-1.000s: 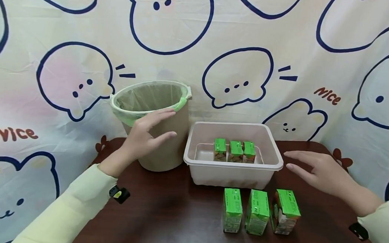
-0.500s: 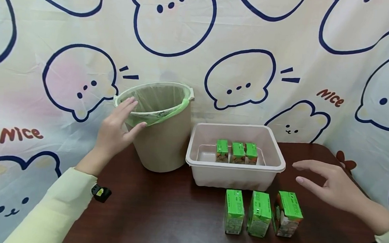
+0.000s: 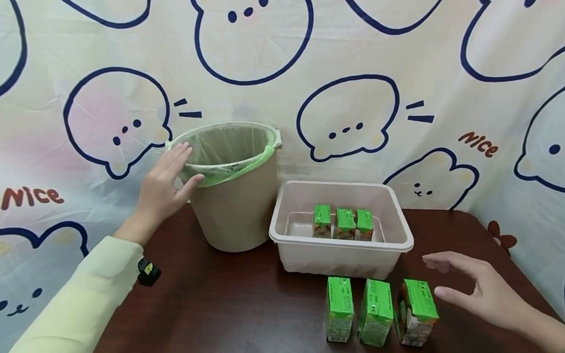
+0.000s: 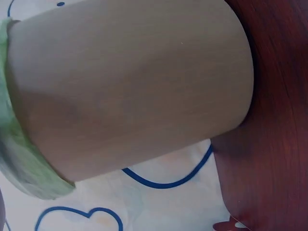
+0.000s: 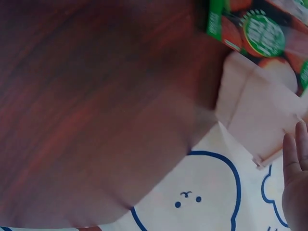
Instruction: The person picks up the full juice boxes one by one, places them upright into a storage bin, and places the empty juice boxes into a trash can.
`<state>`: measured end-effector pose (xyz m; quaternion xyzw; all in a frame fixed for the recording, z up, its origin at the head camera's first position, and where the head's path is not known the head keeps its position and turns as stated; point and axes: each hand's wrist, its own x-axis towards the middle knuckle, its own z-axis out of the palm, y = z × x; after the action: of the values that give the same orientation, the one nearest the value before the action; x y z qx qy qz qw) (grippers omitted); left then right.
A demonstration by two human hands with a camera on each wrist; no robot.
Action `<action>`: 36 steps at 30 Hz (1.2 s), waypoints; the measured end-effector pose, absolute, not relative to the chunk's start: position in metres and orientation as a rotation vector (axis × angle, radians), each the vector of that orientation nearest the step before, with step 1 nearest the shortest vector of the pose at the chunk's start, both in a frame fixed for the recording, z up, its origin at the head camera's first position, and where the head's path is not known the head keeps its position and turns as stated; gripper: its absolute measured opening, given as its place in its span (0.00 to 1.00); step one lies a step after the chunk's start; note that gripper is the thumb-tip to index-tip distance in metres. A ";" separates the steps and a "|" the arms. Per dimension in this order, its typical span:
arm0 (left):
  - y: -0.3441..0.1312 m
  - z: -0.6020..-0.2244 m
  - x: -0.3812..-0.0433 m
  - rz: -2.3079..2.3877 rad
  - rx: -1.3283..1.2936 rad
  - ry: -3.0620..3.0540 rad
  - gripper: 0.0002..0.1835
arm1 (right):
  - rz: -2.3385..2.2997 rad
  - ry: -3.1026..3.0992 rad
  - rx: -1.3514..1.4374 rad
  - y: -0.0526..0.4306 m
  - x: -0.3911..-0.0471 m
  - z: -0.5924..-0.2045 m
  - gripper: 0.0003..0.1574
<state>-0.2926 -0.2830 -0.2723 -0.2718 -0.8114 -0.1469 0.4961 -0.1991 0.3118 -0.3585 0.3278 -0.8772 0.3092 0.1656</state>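
My left hand (image 3: 161,188), fingers extended and thumb apart, is at the left side of a beige trash bin (image 3: 234,211); I cannot tell if it touches the rim. A green bag (image 3: 214,176) lines the bin, whose side fills much of the left wrist view. My right hand (image 3: 482,288) hovers with nothing in it, just right of the rightmost green-topped drink carton (image 3: 417,313). Two more such cartons, the middle carton (image 3: 376,313) and the left carton (image 3: 339,309), stand beside it in a row. The right wrist view shows one printed carton (image 5: 264,33) up close.
A pale plastic tub (image 3: 335,259) stands behind the row and right of the bin. Inside it are three smaller-looking green-topped cartons (image 3: 345,224). The dark wooden table (image 3: 235,314) meets a cartoon-printed curtain (image 3: 238,98) behind.
My left hand has moved left, from the bin's front to its left side. My right hand has come down slightly towards the rightmost carton. The cartons have stayed in place.
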 end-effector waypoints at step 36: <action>-0.286 -0.284 -0.310 -0.417 -0.601 -1.891 0.19 | 0.965 -2.708 0.951 0.301 -0.194 -0.394 0.44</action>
<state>-0.3101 -0.2863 -0.2835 -0.2517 -0.7915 -0.1746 0.5288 -0.1941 0.3012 -0.3942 0.3137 -0.8928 0.3183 0.0568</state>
